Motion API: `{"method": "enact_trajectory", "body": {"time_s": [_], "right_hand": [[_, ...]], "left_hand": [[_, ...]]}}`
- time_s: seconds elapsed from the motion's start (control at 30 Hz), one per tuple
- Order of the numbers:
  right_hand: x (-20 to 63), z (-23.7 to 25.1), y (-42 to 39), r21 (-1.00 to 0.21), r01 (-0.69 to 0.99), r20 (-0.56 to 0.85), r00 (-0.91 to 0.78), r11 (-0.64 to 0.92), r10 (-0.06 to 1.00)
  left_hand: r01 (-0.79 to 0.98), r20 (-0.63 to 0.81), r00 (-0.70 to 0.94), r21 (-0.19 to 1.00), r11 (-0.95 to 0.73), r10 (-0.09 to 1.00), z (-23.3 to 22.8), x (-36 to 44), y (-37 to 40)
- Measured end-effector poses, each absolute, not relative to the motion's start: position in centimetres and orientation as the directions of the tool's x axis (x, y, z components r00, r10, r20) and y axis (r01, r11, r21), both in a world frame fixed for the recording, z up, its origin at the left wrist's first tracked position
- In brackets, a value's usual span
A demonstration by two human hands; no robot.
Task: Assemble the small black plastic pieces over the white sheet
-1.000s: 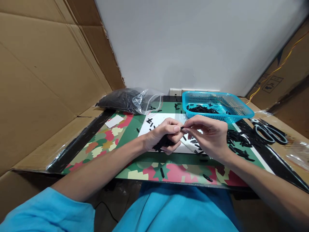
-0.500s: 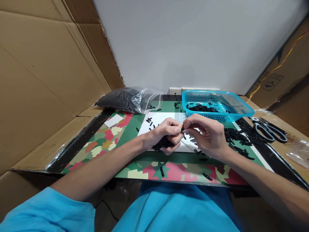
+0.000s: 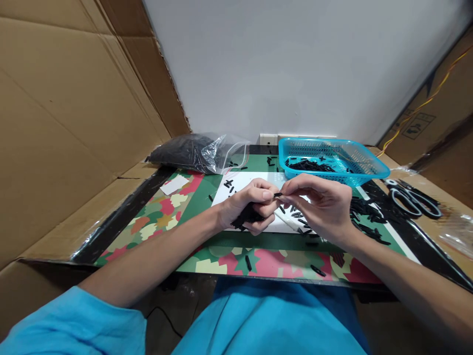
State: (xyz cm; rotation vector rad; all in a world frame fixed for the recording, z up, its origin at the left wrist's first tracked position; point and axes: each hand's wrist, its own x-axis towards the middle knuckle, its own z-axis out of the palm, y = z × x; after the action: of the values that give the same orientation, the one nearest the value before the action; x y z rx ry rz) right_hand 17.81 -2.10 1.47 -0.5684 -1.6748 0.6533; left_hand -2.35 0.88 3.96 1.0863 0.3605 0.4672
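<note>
Left hand (image 3: 248, 206) curled around bunch of black pieces (image 3: 247, 216); right hand (image 3: 320, 207) pinches one small black piece (image 3: 277, 195), both just in front of blue basket (image 3: 369, 170).

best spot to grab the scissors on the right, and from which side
Grip the scissors by the grey handle loops, which lie flat on the table toward its near right, coming from above with the right hand. The blades point away toward the basket, so the loops are the open, safe end.
</note>
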Motion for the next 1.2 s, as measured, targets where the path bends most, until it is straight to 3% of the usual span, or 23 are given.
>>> {"method": "enact_trajectory", "body": {"time_s": [0.8,1.2], "right_hand": [[17.7,1.4,-2.2,-0.645,0.053,0.744,-0.183,0.762,0.643],[18.1,1.8,-2.0,-0.541,0.148,0.754,-0.351,0.828,0.555]], "left_hand": [[-0.206,-0.002,0.867,0.909,0.363,0.498,3.1,-2.6,1.1],[-0.117,-0.076,0.859,0.934,0.338,0.507,3.1,-2.6,1.1]]}}
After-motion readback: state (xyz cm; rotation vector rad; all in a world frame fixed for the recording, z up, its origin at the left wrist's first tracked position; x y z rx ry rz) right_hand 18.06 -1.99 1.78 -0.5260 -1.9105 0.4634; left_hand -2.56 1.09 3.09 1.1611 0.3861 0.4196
